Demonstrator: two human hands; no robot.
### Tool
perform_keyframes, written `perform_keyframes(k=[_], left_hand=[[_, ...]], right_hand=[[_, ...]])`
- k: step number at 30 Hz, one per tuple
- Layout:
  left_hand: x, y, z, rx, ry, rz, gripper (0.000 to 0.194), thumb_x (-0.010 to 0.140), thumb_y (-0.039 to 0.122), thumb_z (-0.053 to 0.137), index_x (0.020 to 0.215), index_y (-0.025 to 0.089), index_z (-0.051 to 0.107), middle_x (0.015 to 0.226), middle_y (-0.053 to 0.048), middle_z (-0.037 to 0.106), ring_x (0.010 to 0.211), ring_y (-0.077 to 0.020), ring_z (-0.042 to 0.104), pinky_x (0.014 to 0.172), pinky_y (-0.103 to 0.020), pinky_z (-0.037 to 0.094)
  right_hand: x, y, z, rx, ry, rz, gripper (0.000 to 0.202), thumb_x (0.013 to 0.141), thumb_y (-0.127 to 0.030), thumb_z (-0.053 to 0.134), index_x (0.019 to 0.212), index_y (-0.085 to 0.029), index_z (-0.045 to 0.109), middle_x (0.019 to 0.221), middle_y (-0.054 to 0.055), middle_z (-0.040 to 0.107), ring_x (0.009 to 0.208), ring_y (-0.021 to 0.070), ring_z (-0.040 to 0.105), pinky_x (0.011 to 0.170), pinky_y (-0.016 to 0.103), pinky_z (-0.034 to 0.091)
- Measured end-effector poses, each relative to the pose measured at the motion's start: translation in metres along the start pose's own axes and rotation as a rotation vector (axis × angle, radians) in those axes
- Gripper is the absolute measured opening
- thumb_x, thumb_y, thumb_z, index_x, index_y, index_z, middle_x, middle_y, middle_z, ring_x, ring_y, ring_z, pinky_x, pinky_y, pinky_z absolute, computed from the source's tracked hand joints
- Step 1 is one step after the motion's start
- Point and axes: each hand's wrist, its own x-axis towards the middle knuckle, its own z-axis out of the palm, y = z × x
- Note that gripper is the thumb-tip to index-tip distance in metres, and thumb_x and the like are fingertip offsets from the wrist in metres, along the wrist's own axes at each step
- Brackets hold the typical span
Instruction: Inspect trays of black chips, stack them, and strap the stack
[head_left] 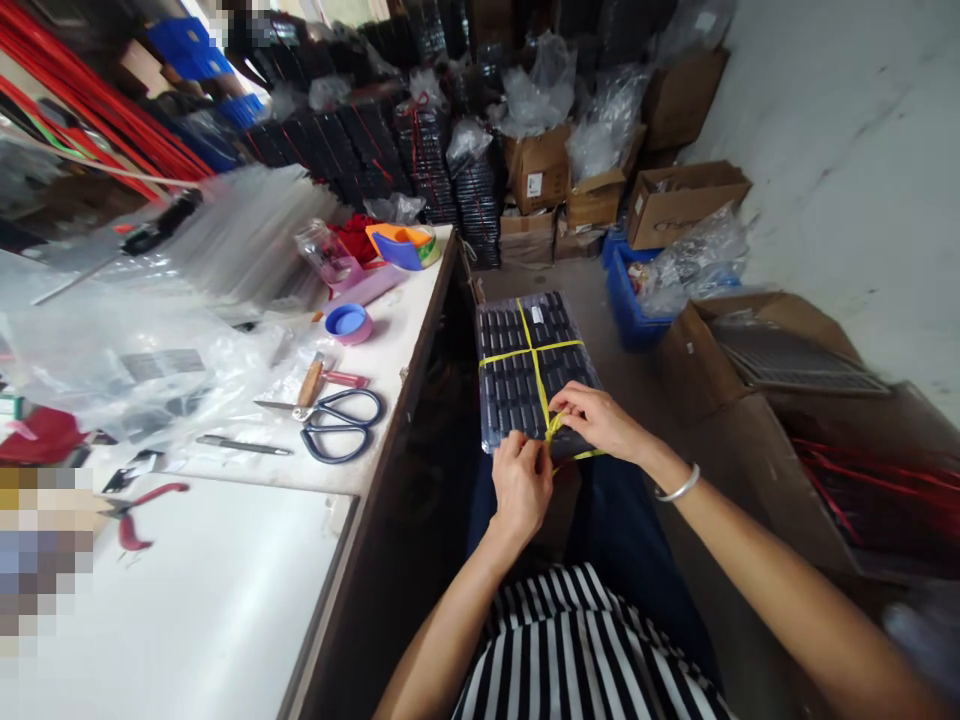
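Observation:
A flat pack of black pieces in clear plastic trays rests on my lap. Yellow ribbon crosses its top both ways, and a white label sits near the far end. At the pack's near edge, my left hand pinches the ribbon with bent fingers. Just right of it and a little higher, my right hand has thumb and fingers closed on the same ribbon by a bunched knot or loop. A loose yellow end trails to the right under my right hand. The fingertips of my left hand are partly hidden.
On the workbench to my left lie scissors, a pen, red-handled pliers and a tape roll. A blue crate and cardboard boxes stand ahead and right. An open carton is beside me.

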Motion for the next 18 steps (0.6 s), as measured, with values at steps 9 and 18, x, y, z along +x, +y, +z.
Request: perform_keyframes(k=[9,18], left_hand=[[0.001,-0.001,0.001,-0.422,0.002,-0.076,0.019,0.089,0.026,0.046,0.073,0.017,0.051,0.070,0.001,0.048,0.062,-0.0105,0.046,0.058,-0.022,0.038],[0.000,-0.006,-0.003,-0.682,-0.013,-0.239,0.025,0.082,0.037,0.057,0.070,0.015,0.063,0.067,0.000,0.051,0.061,-0.0104,0.044,0.057,-0.023,0.036]], right_hand=[[-0.005,-0.013,0.015,-0.291,-0.013,-0.017,0.023,0.079,0.000,0.042,0.079,-0.019,0.055,0.086,0.008,0.050,0.086,0.0236,0.046,0.079,0.037,0.043],[-0.009,-0.004,0.013,-0.302,0.029,-0.012,0.021,0.087,-0.006,0.040,0.089,-0.020,0.056,0.089,0.007,0.052,0.087,0.0220,0.049,0.079,0.035,0.044]])
